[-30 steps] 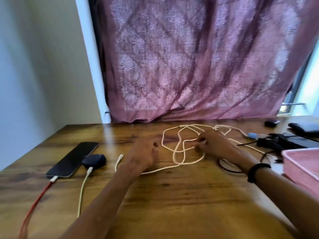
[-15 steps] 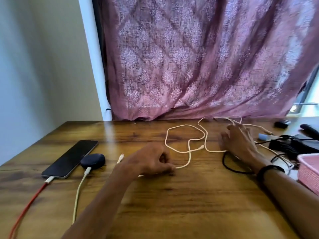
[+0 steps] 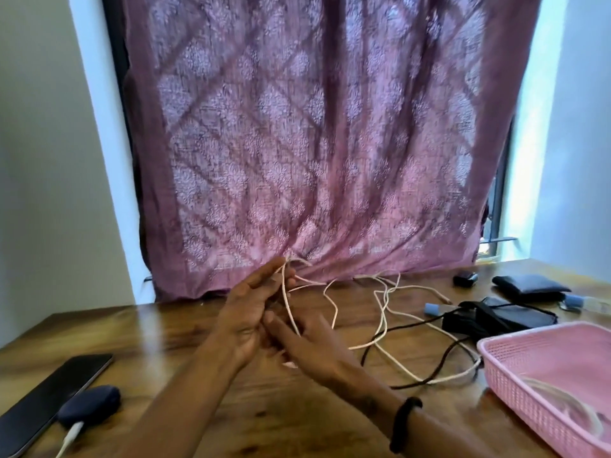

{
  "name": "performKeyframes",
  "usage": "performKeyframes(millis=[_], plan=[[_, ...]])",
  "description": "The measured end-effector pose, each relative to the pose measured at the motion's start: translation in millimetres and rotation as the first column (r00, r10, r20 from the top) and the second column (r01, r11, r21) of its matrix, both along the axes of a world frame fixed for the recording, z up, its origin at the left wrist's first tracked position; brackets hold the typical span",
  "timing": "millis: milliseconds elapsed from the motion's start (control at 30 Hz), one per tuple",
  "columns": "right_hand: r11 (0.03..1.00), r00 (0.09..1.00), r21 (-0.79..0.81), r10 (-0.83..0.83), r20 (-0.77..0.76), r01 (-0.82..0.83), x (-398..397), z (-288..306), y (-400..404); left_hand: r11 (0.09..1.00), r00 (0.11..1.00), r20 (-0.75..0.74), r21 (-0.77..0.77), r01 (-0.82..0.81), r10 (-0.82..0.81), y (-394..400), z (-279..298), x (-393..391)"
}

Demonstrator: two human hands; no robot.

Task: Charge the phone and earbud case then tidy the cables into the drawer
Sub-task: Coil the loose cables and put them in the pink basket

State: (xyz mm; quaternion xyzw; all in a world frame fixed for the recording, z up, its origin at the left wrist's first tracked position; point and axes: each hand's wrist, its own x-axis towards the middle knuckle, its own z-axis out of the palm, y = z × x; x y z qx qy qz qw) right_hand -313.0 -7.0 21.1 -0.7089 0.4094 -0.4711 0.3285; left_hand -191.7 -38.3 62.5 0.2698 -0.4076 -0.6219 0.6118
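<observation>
- Both hands have come together over the middle of the desk [image 3: 271, 421]; half a second ago they lay apart on the wood, the left hand [image 3: 246, 314] near the cable's end and the right hand [image 3: 309, 345] out among the loops.
- Now the left hand is raised, palm turned inward, fingers fairly straight, with the cream cable [image 3: 383, 320] running up across them and over the fingertips. It looks like the start of winding a coil, so the tidying step seems under way.
- Right hand sits just below it, fingers loosely spread, guiding the strand; whether it actually pinches the strand I cannot tell.
- Outward, the slack trails right across a black cable [image 3: 439, 368] toward the pink basket [image 3: 529, 385].
- Phone [image 3: 49, 395] and earbud case [image 3: 89, 403] lie bottom left, a white lead at the case.
</observation>
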Motion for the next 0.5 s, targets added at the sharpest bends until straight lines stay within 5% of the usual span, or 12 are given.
performKeyframes(millis=[133, 233, 400, 500], plan=[[0.971, 0.994, 0.230, 0.033, 0.108, -0.058, -5, -10, -10, 0.943, 0.920, 0.267, -0.247, -0.222, 0.286, -14, -21, 2], [0.982, 0.997, 0.190, -0.030, 0.065, 0.017, -10, -9, -12, 0.729, 0.584, 0.473, -0.591, -0.345, 0.659, -23, -48, 20], [0.981, 0.968, -0.133, -0.163, -0.188, 0.140, -10, -1, -3, 0.494, 0.233, 0.449, -0.848, -0.192, 0.862, -17, -77, 35], [0.998, 0.997, -0.035, -0.048, -0.058, 0.046, -7, 6, 3, 0.396, 0.129, 0.375, -0.879, -0.265, 0.918, -20, -83, 38]])
